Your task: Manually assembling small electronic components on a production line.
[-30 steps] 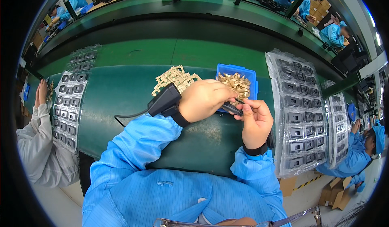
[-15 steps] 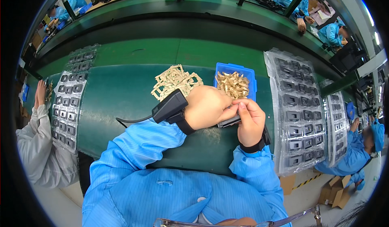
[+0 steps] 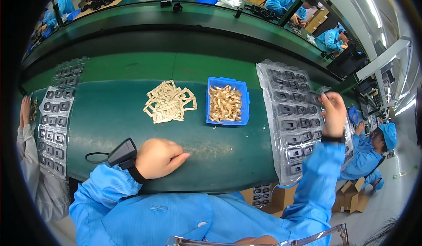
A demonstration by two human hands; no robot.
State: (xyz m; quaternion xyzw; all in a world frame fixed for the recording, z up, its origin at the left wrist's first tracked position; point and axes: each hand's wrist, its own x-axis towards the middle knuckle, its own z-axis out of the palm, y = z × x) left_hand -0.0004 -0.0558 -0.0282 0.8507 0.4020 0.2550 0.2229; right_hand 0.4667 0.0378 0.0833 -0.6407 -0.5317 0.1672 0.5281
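My left hand (image 3: 160, 159) rests low over the green table mat, closed, thumb lying along the curled fingers; whatever may be inside the curl is hidden. My right hand (image 3: 334, 115) is above the right-hand clear plastic tray (image 3: 266, 85), pinching a small black plastic part (image 3: 314, 98) by its edge. Rows of black rectangular parts with openings (image 3: 289, 124) sit in that tray's pockets. Ahead of my left hand lies a pile of flat tan frame-shaped pieces (image 3: 169, 103). Beside it stands a blue bin (image 3: 228, 122) holding loose tan curled strips (image 3: 225, 103).
At the left lies another clear tray (image 3: 53, 129) of black parts, close to a co-worker's hands (image 3: 25, 109). A raised dark ledge (image 3: 176, 35) runs across the far side. Cardboard boxes (image 3: 350, 196) stand on the floor at right. Other people in blue sit around.
My hands have parted. The right went from beside the bin to over the right tray with the black part; the left drew back toward me and left. The whole view has shifted.
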